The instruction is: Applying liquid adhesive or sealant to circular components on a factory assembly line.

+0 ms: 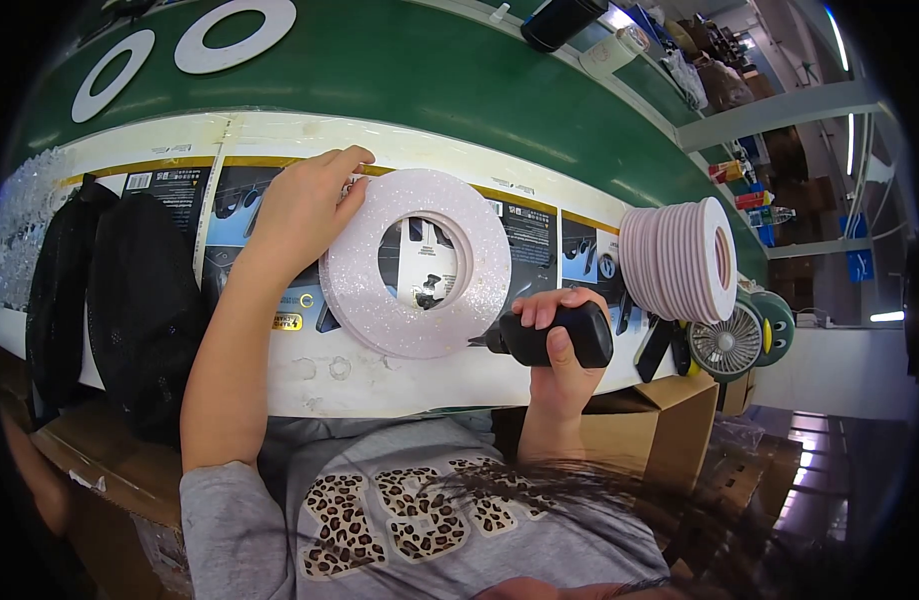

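Note:
In front of me lies a stack of glittery pale pink rings [417,190], with a wide round hole in the middle. My left hand [305,205] rests at the stack's upper left edge, its fingers stretched out and its thumb by the rim. Whether it presses on the rings I cannot tell. A black bottle [585,338] with a thin pointed nozzle is gripped in my right hand [563,372]. The bottle lies tilted on its side, and its nozzle tip is at the lower right edge of the stack.
Another stack of pink rings [670,260] leans at the right, beside a small fan [727,343]. Black mesh pouches [145,300] lie left. Two white rings [238,65] rest on the green belt [380,75] beyond the printed work surface. An open cardboard box [680,425] stands lower right.

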The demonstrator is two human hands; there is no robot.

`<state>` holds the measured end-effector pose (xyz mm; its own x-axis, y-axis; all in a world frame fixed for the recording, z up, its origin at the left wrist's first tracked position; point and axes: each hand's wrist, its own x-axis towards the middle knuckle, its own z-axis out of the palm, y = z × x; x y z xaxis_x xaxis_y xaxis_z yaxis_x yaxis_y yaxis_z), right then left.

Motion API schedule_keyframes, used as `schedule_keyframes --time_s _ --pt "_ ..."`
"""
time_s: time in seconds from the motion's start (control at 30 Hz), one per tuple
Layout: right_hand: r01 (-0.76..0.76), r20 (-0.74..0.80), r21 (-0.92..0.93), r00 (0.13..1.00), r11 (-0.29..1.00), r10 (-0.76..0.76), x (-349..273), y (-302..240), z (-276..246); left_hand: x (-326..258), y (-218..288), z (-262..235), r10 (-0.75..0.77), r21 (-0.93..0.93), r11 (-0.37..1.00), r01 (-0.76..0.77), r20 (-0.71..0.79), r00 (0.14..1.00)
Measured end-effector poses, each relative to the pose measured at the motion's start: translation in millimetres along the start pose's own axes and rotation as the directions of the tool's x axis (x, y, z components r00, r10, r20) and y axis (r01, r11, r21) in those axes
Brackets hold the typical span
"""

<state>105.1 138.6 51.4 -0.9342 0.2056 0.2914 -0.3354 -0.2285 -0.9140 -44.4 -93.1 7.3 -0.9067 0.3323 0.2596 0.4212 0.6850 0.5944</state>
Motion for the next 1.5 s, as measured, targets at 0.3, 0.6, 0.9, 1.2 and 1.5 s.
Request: schedule_keyframes --time_s 0.3,0.6,0.9,1.2,1.5 --pt "0.013 -0.012 -0.005 1.000 1.000 -0.013 0.5 -0.9 -1.5 1.1 2.4 0.6 -0.002 -0.005 1.000 0.002 0.002 1.000" --pt "0.118 -0.008 0.036 0.993 0.992 -0.118 6.6 -15.8 8.5 2.2 -4.7 3.4 0.061 -0.051 0.997 -0.063 -0.048 0.997" --pt "0.049 0.123 0.055 0.991 0.997 -0.055 18.7 1.9 57.0 1.8 -4.3 -1.2 -0.021 -0.070 0.997 0.020 -0.017 1.000" --pt "-0.017 0.183 -0.074 0.983 0.997 0.031 21.9 21.3 62.6 0.9 -4.9 4.3 0.069 -0.049 0.996 -0.077 -0.136 0.988" --pt "-0.015 0.159 -0.087 0.987 0.996 0.029 22.6 22.8 65.0 1.9 -6.7 5.5 0.070 -0.041 0.996 -0.075 -0.110 0.991"
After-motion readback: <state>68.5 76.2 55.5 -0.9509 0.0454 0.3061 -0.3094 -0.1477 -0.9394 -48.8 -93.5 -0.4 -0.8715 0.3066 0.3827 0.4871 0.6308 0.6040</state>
